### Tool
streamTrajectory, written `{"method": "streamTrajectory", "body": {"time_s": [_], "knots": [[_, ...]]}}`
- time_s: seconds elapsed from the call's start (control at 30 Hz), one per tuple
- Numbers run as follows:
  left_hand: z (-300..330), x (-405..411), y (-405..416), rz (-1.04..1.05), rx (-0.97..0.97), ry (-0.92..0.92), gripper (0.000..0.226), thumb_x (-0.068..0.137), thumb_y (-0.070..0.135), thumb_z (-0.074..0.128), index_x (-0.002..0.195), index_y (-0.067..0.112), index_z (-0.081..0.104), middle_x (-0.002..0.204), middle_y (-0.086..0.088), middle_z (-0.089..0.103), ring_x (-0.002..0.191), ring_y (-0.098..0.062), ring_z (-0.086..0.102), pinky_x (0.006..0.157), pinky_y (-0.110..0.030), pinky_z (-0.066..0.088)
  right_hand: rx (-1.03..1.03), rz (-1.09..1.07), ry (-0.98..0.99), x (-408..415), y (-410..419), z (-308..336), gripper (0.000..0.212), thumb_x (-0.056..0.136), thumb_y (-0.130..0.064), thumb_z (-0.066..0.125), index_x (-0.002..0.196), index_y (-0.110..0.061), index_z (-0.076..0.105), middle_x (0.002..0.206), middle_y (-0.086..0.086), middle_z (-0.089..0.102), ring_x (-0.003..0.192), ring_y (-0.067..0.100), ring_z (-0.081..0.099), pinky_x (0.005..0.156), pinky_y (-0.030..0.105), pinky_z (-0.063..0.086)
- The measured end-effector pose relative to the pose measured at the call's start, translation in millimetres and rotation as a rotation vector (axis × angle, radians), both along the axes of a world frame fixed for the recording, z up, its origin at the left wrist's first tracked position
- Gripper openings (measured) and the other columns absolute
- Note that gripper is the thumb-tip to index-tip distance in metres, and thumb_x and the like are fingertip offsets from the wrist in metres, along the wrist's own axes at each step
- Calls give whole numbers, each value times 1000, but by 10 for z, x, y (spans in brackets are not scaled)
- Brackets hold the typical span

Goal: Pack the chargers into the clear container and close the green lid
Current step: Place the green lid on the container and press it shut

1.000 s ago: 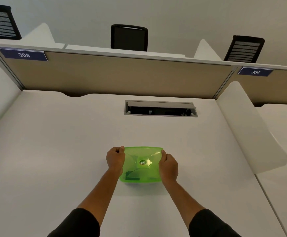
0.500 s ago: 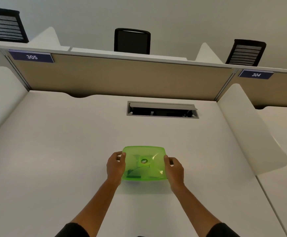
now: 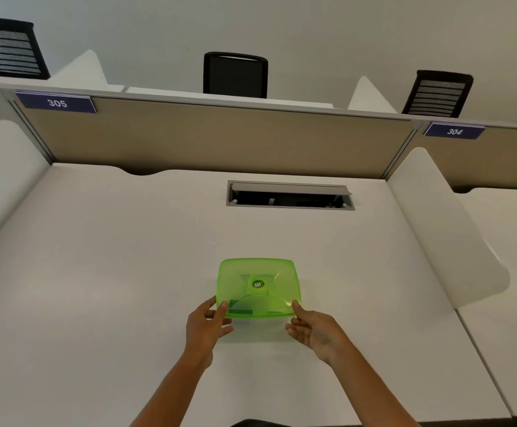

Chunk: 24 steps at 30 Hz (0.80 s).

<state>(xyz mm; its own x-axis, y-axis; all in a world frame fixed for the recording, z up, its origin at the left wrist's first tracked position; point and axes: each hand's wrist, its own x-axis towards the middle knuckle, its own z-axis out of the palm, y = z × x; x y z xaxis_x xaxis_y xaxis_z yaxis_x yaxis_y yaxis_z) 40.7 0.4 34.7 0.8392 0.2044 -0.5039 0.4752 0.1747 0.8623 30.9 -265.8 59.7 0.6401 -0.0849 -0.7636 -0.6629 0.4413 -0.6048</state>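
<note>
A translucent green lid with a round sticker in its middle lies flat over the clear container on the white desk. The container is almost wholly hidden beneath the lid. Dim dark shapes show through the green plastic, and I cannot tell what they are. My left hand has its thumb on the lid's near left corner and its fingers below the rim. My right hand touches the near right corner with its thumb tip, its fingers curled underneath.
An open grey cable hatch sits in the desk behind the container. A beige partition closes the back, and white curved dividers stand at the right and left. Black chairs show beyond the partition.
Both hands have slid from the lid's left and right sides back to its two near corners. The lid now lies flatter and a little farther from me.
</note>
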Motion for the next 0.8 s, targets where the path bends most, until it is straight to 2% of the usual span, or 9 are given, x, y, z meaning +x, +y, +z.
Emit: {"method": "streamTrajectory", "body": {"time_s": [0.13,0.23,0.3,0.47,0.6,0.67,0.73,0.8], "knots": [[-16,-2,-11,-2,-56,-12,40,102,13,69,141,7,66,102,-27,72,81,-30,77,75,-38,68,61,-97,40,58,58,-22,30,83,-11,86,96,5,65,80,19,61,74,34,68,60,35,66],[-22,-9,-24,-11,-89,-21,40,103,12,67,142,6,64,109,-27,76,82,-30,77,76,-36,68,67,-132,44,90,73,-40,23,86,-7,83,94,6,65,80,17,58,72,31,64,62,35,67],[-17,-4,-30,-11,-105,-24,40,103,11,66,143,4,63,112,-27,76,83,-31,75,76,-34,68,49,-136,46,104,63,-52,23,86,-6,83,94,6,64,80,17,58,69,30,64,63,35,67],[-26,7,-45,-20,-114,-36,39,104,11,65,142,4,64,115,-28,75,83,-31,73,76,-34,68,8,-109,44,122,46,-90,21,87,-6,81,92,5,64,79,19,63,67,29,66,55,29,64],[-27,20,-48,-26,-113,-39,36,104,10,65,139,5,66,116,-31,74,79,-29,71,80,-39,68,13,-84,18,102,33,-130,26,85,-10,83,94,3,62,75,17,66,67,27,67,55,27,61],[-50,35,-24,-25,-110,-31,36,103,11,67,138,7,67,113,-31,74,79,-29,73,83,-42,68,22,-67,-2,83,14,-130,29,83,-12,84,94,2,62,75,16,67,68,26,67,57,28,62],[-81,44,2,-12,-95,-25,37,101,11,70,138,8,68,101,-33,71,80,-29,73,83,-43,68,-10,-42,-27,75,-11,-123,29,83,-10,86,94,1,62,75,16,68,67,27,67,60,31,63],[-85,53,13,-1,-53,-31,38,99,12,73,137,8,69,86,-22,58,82,-30,71,80,-41,68,-69,-13,-67,80,-30,-118,29,81,-8,88,94,1,63,78,16,68,69,28,68,66,35,64]]}}
